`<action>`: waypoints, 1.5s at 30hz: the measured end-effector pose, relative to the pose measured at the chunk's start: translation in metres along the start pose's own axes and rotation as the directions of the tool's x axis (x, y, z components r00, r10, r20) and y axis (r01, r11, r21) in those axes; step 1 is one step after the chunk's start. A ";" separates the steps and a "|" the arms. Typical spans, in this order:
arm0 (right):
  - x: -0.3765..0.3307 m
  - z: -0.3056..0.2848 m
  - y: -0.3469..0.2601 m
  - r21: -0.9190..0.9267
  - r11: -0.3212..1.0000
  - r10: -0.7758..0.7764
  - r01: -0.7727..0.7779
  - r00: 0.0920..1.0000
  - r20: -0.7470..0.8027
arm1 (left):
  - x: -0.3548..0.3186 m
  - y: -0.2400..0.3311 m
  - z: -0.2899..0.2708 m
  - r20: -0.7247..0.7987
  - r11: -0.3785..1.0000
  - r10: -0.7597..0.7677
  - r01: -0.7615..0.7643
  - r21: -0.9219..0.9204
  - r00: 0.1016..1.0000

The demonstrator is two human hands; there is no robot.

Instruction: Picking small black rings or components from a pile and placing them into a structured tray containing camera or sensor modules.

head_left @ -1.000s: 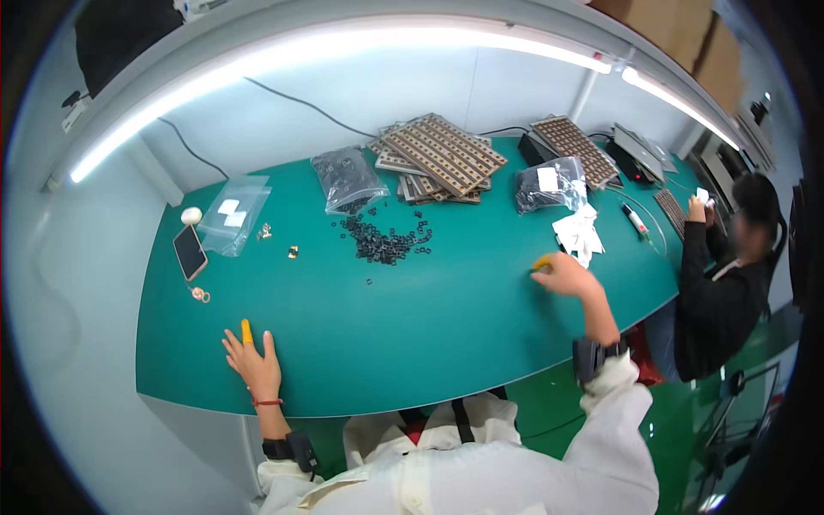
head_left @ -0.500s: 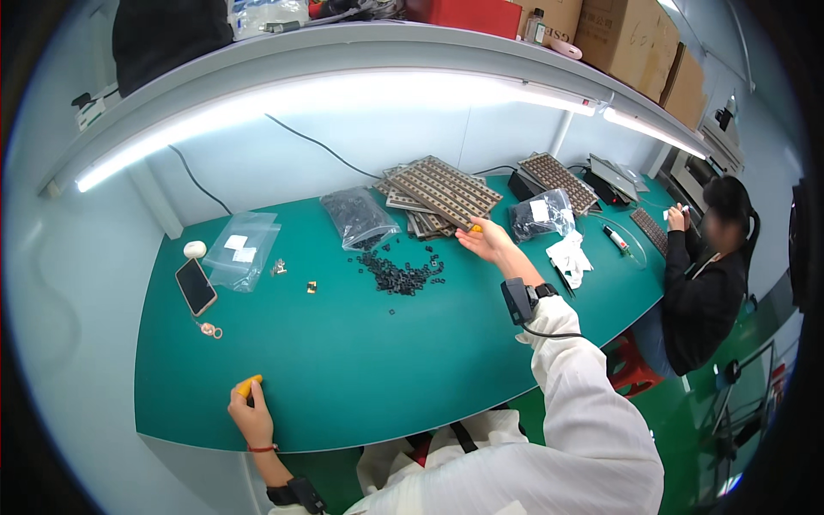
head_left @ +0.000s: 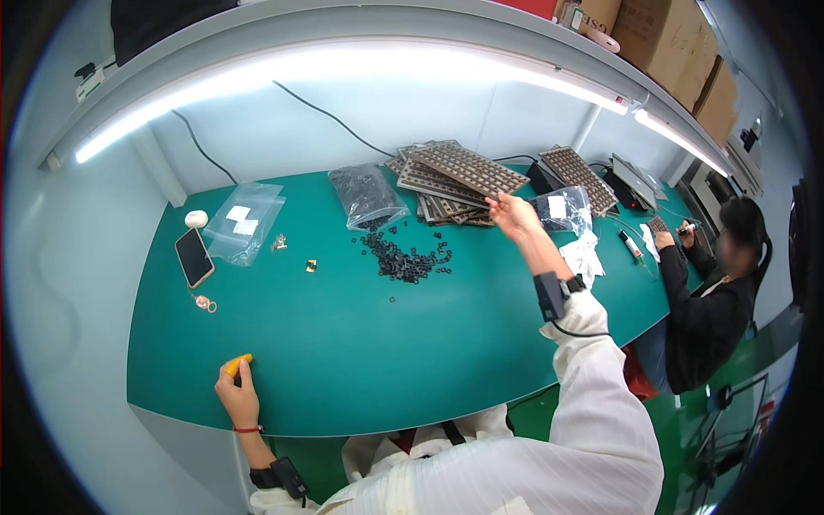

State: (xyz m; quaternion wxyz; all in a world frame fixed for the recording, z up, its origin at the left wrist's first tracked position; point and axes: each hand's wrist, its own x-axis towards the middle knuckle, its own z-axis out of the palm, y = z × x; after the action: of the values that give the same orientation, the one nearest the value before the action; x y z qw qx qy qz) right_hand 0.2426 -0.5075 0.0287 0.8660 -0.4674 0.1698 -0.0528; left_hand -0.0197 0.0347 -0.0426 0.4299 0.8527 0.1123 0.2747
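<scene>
My right hand (head_left: 518,219) reaches to the back of the green table, its fingers on the near corner of the top perforated tray (head_left: 468,167). That brown tray has rows of small square openings and lies skewed over a pile of similar trays. At the near left, my left hand (head_left: 237,396) rests by the table edge holding nothing, with a yellow finger cot (head_left: 239,365) over a stretched finger. Between the hands, a heap of small black square parts (head_left: 408,260) is spread before an open clear bag (head_left: 365,196) of the same parts.
At left lie a phone (head_left: 195,257), a white case (head_left: 196,219), clear bags (head_left: 245,223) and small metal pieces (head_left: 312,266). Right of my hand are another bag of black parts (head_left: 562,210) and white cloth (head_left: 584,257). A co-worker (head_left: 717,296) sits at the right end.
The top tray has shifted and turned flatter on the pile with my right hand at its corner. My left hand stays near the front left edge. The co-worker now holds a small tray-like piece.
</scene>
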 end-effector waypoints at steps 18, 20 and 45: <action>-0.300 -0.183 -0.043 -0.370 0.926 0.173 -0.078 0.957 0.233 | 0.024 -0.007 0.006 0.014 0.991 -0.136 0.136 -0.015 0.991; -0.317 -0.186 -0.038 -0.408 0.903 0.235 -0.133 0.949 0.212 | 0.010 0.016 0.004 0.078 0.957 -0.264 0.272 -0.103 0.961; -0.218 -0.065 -0.008 -0.942 -0.001 0.826 0.336 0.531 0.189 | -0.017 0.138 0.094 0.751 0.909 -0.154 0.389 -0.147 0.642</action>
State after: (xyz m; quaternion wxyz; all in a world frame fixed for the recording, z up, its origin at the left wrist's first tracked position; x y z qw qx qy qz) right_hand 0.0161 -0.5091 0.0558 0.2553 -0.8297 -0.1410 0.4759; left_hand 0.0132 -0.1197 0.0156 0.5976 0.7893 0.0192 -0.1394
